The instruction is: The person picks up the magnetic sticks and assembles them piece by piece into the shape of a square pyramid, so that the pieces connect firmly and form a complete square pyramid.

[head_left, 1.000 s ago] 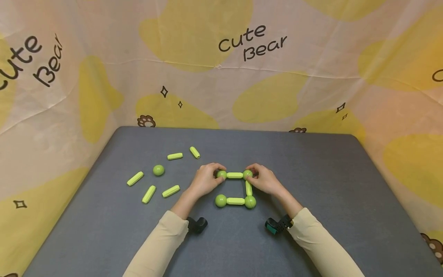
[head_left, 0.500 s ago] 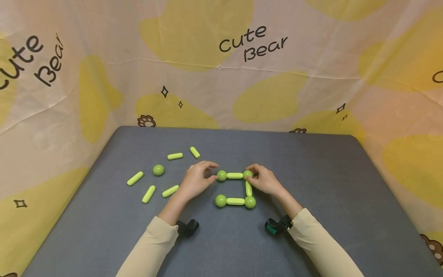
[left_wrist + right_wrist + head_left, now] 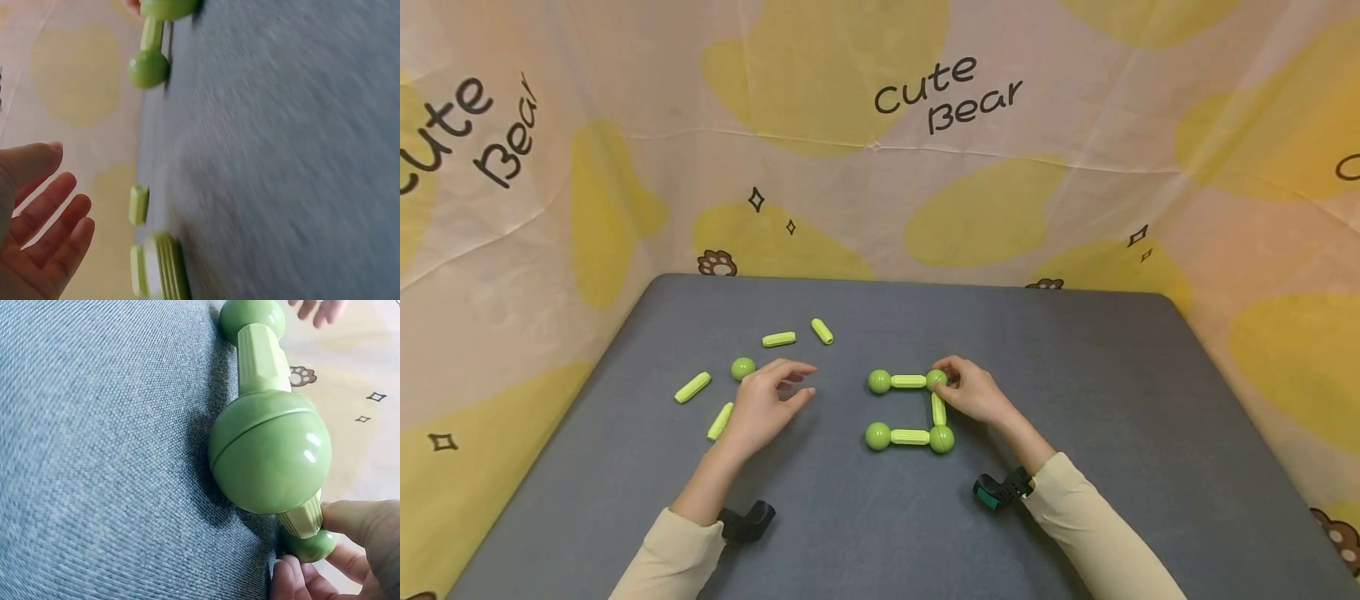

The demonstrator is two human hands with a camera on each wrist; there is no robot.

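On the table, green balls joined by light-green ribbed rods form a three-sided square frame, with its gap facing left. My right hand pinches the ball at its far right corner; the right wrist view shows thumb and fingers on that ball. Clear of the frame, my left hand hovers over the loose pieces with relaxed, parted fingers and holds nothing. A loose ball lies just beyond it, and a loose rod is partly behind it. Another rod is hidden under this hand.
Further loose rods lie on the left: one rod near the table's left side, another rod and a tilted rod farther back. A printed fabric sheet stands behind the grey table.
My left hand has let go of the frame's far left ball and moved left, over the loose rods. My right hand keeps its place on the far right ball.
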